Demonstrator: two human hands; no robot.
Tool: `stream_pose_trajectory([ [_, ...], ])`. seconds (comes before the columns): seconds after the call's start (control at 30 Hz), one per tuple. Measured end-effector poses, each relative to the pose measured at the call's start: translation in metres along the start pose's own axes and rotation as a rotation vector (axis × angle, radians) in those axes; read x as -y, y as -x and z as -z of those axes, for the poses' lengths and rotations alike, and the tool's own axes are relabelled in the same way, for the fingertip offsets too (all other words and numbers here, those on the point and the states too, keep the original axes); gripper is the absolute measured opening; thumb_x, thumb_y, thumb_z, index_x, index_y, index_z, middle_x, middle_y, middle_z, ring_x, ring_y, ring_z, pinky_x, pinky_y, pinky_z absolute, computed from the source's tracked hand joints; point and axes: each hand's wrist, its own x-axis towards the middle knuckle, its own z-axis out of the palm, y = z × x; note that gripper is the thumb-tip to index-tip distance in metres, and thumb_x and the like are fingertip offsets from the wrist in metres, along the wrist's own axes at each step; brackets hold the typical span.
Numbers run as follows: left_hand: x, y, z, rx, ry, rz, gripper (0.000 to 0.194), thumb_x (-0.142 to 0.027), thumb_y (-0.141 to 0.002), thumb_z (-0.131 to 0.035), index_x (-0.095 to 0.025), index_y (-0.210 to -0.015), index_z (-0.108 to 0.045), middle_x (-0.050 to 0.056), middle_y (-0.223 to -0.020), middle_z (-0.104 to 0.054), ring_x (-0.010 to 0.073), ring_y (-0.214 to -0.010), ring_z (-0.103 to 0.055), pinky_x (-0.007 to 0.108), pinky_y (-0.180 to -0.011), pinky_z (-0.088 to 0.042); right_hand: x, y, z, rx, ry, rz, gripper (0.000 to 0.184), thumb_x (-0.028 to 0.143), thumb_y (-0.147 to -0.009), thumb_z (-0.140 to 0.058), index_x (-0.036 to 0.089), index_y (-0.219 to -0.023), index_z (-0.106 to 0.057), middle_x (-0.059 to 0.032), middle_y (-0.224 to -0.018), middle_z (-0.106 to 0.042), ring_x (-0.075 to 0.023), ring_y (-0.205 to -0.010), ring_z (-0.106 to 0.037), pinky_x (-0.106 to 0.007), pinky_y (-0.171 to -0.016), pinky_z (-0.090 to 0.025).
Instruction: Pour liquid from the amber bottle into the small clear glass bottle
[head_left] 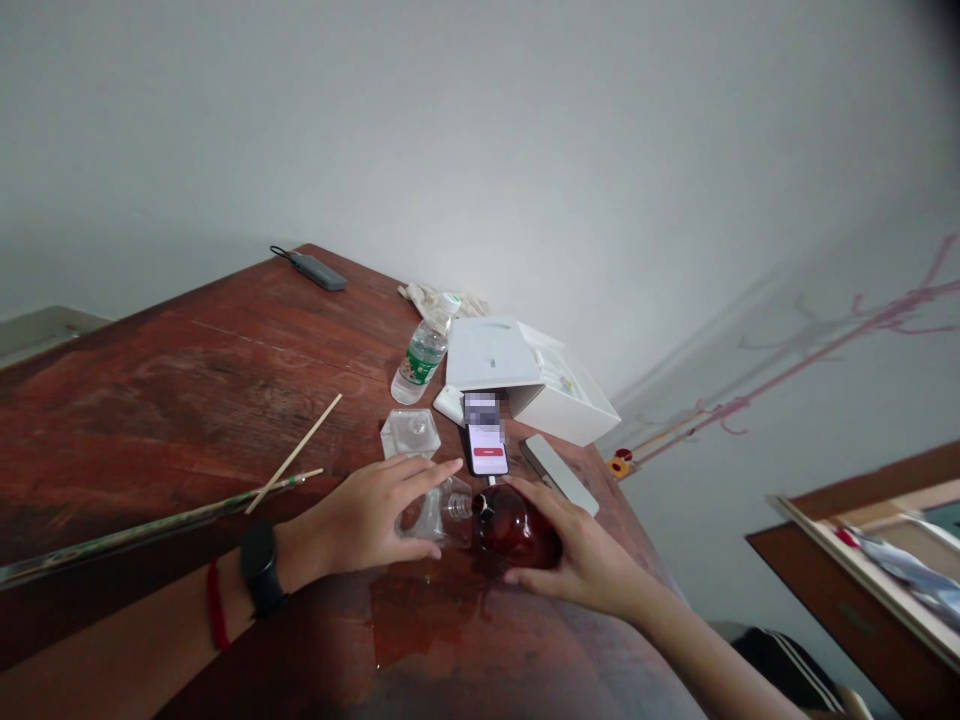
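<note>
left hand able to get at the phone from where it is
Probably yes. The left hand sits just short of the phone, and nothing seems to stand between its fingertips and the phone's near edge. It is resting over a clear glass piece, which it may have to leave.

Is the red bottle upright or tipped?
Tipped: the red bottle lies on its side under the right hand, red liquid spilled beside it.

The left hand point(367, 515) lies palm down, its fingers point(427, 478) stretched to the right and slightly spread. The right hand point(581, 560) arches opposite it, cupped, with curved fingers point(544, 498) pointing down and the thumb point(514, 577) low, just apart from the left hand. The left forearm point(135, 640) enters from lower left, the right forearm point(697, 660) from lower right.
</note>
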Motion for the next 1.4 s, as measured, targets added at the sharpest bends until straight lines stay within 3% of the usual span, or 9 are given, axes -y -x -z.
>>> stream_pose_trajectory([
  [0.23,0.001,0.002,0.000,0.003,0.003,0.003,0.105,-0.039,-0.087,-0.099,-0.027,-0.173,-0.040,0.014,-0.162,-0.063,0.0367,-0.146,-0.063,0.051,-0.126,-0.048,0.005,-0.006,0.010,0.054,0.061,-0.005,0.099,0.046,-0.084,-0.092,0.024,-0.168,-0.044,-0.0231,-0.161,-0.067,-0.0456,-0.148,-0.066,-0.062,-0.117,-0.061],
  [0.37,-0.002,0.000,0.001,0.010,-0.010,0.002,0.103,-0.038,-0.086,-0.100,-0.023,-0.171,-0.044,0.017,-0.160,-0.064,0.0381,-0.145,-0.063,0.052,-0.125,-0.048,0.009,-0.009,0.014,0.054,0.081,0.002,0.100,0.043,-0.081,-0.093,0.023,-0.167,-0.046,-0.0217,-0.162,-0.067,-0.0440,-0.148,-0.067,-0.060,-0.118,-0.061],
  [0.67,-0.005,-0.002,0.003,0.015,-0.033,0.003,0.104,-0.041,-0.085,-0.101,-0.021,-0.170,-0.045,0.019,-0.156,-0.066,0.0390,-0.146,-0.062,0.052,-0.127,-0.046,0.008,-0.013,0.019,0.096,0.085,-0.011,0.096,0.043,-0.082,-0.090,0.023,-0.167,-0.048,-0.0224,-0.160,-0.067,-0.0456,-0.145,-0.068,-0.065,-0.117,-0.060],
  [0.83,-0.005,-0.002,0.002,0.018,-0.035,0.019,0.108,-0.042,-0.085,-0.101,-0.028,-0.173,-0.040,0.017,-0.159,-0.065,0.0391,-0.145,-0.064,0.054,-0.126,-0.047,0.010,-0.016,0.025,0.113,0.153,-0.003,0.094,0.046,-0.085,-0.089,0.024,-0.167,-0.050,-0.0218,-0.158,-0.069,-0.0492,-0.144,-0.068,-0.069,-0.115,-0.060],
  [1.03,-0.007,-0.004,0.003,0.027,-0.045,0.035,0.105,-0.042,-0.084,-0.102,-0.022,-0.170,-0.045,0.019,-0.158,-0.066,0.0406,-0.144,-0.064,0.054,-0.123,-0.050,0.016,-0.018,0.033,0.090,0.219,0.037,0.094,0.047,-0.084,-0.091,0.028,-0.167,-0.052,-0.0186,-0.156,-0.071,-0.0507,-0.147,-0.064,-0.069,-0.117,-0.058],
  [1.4,-0.004,-0.002,0.001,0.017,-0.065,0.000,0.104,-0.042,-0.086,-0.100,-0.026,-0.171,-0.042,0.016,-0.156,-0.066,0.0378,-0.144,-0.064,0.052,-0.125,-0.048,0.029,-0.020,0.043,0.182,0.269,-0.013,0.097,0.037,-0.082,-0.090,0.022,-0.168,-0.049,-0.0217,-0.155,-0.072,-0.0496,-0.146,-0.065,-0.067,-0.115,-0.059],
])
